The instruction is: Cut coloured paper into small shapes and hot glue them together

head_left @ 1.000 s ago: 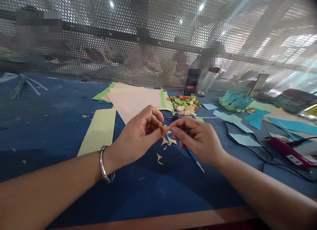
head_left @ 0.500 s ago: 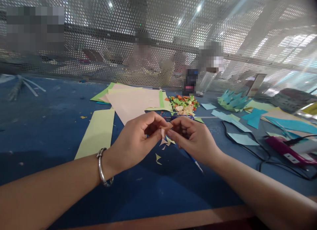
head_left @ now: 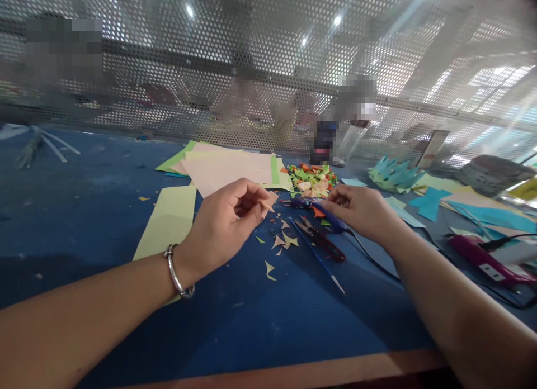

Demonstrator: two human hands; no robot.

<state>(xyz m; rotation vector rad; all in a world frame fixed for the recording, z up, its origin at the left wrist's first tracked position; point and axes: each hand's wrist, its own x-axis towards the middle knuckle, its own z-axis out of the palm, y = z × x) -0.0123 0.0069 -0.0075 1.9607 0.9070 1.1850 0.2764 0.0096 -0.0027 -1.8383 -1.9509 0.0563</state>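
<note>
Pinched in my left hand [head_left: 229, 216] is a small folded piece of peach paper [head_left: 271, 202], its pointed end toward the right. My right hand [head_left: 356, 207] has its fingers closed at the rear of a blue hot glue gun [head_left: 334, 220], which lies on the table with its nozzle toward the left. The fingertips partly hide the contact. Red-handled pliers or cutters [head_left: 325, 241] and a thin blue brush-like tool [head_left: 316, 259] lie just below the glue gun. Small paper scraps [head_left: 289, 241] are scattered between my hands.
Pale paper sheets [head_left: 230, 168] lie at the back, and a yellow-green strip [head_left: 168, 213] beside my left forearm. Behind the glue gun is a heap of coloured paper bits [head_left: 312, 176]. Right: a blue folded-paper piece [head_left: 394, 174], a purple power strip [head_left: 490, 260] with cords. Perforated metal screen [head_left: 188, 98] behind.
My right hand has left the peach paper and moved right to the glue gun. My left hand keeps the paper, slightly further left. The tools beneath now show.
</note>
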